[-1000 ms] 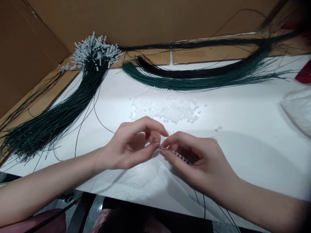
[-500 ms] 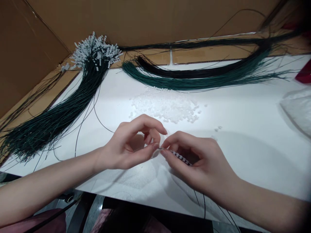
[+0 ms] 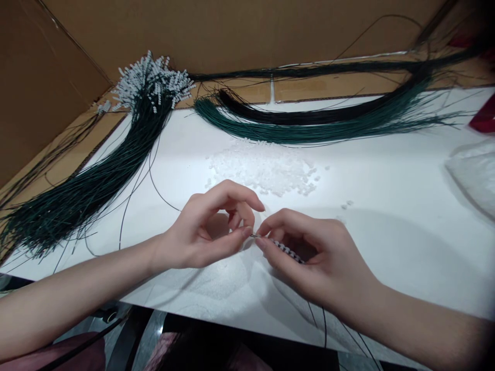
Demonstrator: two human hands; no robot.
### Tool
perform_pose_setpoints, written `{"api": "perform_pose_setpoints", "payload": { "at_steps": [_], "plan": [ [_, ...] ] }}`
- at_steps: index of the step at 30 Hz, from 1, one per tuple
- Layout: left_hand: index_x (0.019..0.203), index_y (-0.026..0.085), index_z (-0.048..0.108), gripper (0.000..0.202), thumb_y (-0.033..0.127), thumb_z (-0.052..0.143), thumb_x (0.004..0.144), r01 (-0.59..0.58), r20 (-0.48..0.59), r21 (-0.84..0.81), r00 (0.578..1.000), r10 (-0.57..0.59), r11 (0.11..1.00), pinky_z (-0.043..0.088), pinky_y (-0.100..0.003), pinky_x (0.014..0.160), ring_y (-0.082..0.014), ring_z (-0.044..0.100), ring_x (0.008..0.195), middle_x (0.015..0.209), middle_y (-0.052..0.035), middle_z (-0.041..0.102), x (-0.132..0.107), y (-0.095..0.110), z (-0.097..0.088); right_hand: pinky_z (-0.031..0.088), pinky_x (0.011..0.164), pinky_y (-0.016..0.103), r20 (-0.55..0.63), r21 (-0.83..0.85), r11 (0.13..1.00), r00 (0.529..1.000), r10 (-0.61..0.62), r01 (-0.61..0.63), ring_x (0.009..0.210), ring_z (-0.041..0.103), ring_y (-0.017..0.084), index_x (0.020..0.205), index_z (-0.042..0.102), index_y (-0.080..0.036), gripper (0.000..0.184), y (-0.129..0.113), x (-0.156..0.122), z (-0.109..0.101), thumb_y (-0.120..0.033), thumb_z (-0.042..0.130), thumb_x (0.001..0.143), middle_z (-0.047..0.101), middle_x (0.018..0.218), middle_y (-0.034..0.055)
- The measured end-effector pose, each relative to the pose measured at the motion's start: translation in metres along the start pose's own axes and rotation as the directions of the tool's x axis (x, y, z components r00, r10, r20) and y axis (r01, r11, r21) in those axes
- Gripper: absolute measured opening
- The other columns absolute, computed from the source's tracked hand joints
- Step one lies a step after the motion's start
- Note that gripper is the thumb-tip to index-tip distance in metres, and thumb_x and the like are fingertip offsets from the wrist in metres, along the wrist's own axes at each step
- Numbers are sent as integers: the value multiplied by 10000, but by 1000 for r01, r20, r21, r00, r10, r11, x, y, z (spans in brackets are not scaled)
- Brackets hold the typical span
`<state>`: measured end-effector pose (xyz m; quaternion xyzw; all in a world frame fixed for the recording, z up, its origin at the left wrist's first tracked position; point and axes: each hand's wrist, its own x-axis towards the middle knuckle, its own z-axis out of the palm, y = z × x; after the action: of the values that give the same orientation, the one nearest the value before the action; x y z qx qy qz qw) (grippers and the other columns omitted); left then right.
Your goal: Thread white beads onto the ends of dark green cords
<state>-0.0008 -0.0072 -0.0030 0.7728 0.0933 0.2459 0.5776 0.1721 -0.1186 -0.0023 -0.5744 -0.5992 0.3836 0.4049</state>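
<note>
Both forearms (image 3: 77, 299) bare to the frame edge; slender fingers (image 3: 232, 191), nails apparently short.

Single head-worn view, looking forward and down from close above the near edge of a white table (image 3: 386, 216). The left hand (image 3: 204, 232) and right hand (image 3: 309, 252) meet towards 6 o'clock; a cardboard wall (image 3: 232, 31) closes the frame at 12 o'clock.

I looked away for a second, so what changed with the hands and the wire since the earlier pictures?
Little: the left hand raised its forefinger slightly. The right hand still pinches the beaded wire, with the left thumb at its tip. The loose beads and wire bundles lie unmoved.
</note>
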Motion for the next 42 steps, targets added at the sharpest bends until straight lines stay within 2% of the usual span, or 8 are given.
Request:
{"api": "perform_pose_setpoints", "payload": {
  "at_steps": [5, 13, 21, 25, 35, 38, 42],
  "plan": [
    [1144, 158, 522, 328, 42, 603, 848, -5, -7, -6, 1000, 5, 1000, 435, -214, 556, -107, 520, 668, 799, -33, 583, 0, 0, 0, 360, 473, 220, 5, -4, 1000, 1000, 17, -17, 503, 423, 88, 830, 575, -200, 81, -2, 0, -2, -138, 553, 878, 471, 581, -44],
    [1196, 179, 498, 286, 112, 522, 920, 55, 12, 6, 998, -55, 998, 489, -236, 627, -159, 613, 801, 863, -65, 597, -2, 0, -5, 353, 464, 217, -13, -13, 1000, 1000, 9, -9, 493, 410, 81, 834, 589, -189, 69, -1, 0, -1, -151, 554, 879, 453, 572, -52],
    [1196, 180, 501, 334, 91, 580, 884, 43, 56, -19, 998, -41, 999, 417, -202, 524, -117, 550, 688, 828, -40, 564, 1, 0, -2, 356, 456, 217, -16, -14, 1000, 1000, 8, -8, 486, 416, 84, 829, 592, -197, 80, -1, 0, -1, -142, 554, 874, 458, 562, -55],
    [1211, 189, 499, 369, 77, 592, 872, 35, 85, -20, 996, -34, 999, 412, -206, 522, -115, 541, 677, 813, -34, 565, 0, -2, -2, 349, 453, 216, -17, 0, 1000, 1000, -3, 3, 485, 412, 81, 825, 589, -194, 81, -2, 1, -1, -132, 559, 866, 443, 559, -59],
    [1174, 186, 526, 320, 75, 583, 879, -4, 20, -9, 1000, 4, 1000, 428, -215, 536, -115, 535, 671, 795, -29, 554, -1, 0, -1, 341, 462, 220, 15, 2, 1000, 1000, 14, -14, 489, 411, 79, 799, 580, -183, 93, -1, 0, -1, -138, 541, 870, 470, 566, -51],
    [1190, 176, 525, 300, 103, 563, 902, 27, 6, 37, 1000, -27, 999, 470, -246, 616, -151, 585, 770, 841, -55, 580, -1, -1, -4, 348, 477, 225, 25, 29, 1000, 1000, 12, -13, 504, 425, 86, 822, 584, -183, 82, -1, 0, -1, -157, 538, 886, 478, 573, -47],
    [1186, 165, 522, 238, 150, 507, 949, 77, -22, 81, 997, -75, 994, 470, -253, 634, -143, 583, 734, 815, -45, 572, 1, 0, -5, 356, 480, 225, 37, 98, 995, 999, 2, -5, 509, 427, 90, 848, 589, -191, 79, -2, 0, -1, -173, 532, 900, 473, 574, -47]
  ]
}}
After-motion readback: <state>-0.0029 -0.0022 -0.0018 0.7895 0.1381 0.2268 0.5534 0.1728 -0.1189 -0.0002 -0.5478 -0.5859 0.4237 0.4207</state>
